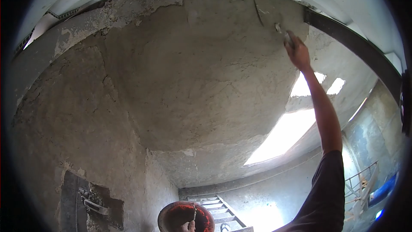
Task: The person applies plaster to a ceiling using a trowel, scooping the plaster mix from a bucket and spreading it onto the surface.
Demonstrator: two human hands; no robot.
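Note:
High on the right, my right hand (pixel 296 51) is closed around the handle of a trowel (pixel 278 27). The trowel's blade lies against the grey plastered wall (pixel 206 68) near its upper edge, and its outline is hard to tell from the plaster. At the bottom, my left hand (pixel 188 226) shows only in part, closed at a round reddish-black bowl (pixel 165 219). A thin stick-like thing (pixel 195 212) rises from the fingers over the bowl's inside.
Behind the bowl stands a metal ladder (pixel 227 212). Bright openings (pixel 283 135) break the wall at right. A dark beam (pixel 356 38) curves along the upper right. At lower left is a recess with a metal fitting (pixel 95 206). A blue object (pixel 383 190) lies at far right.

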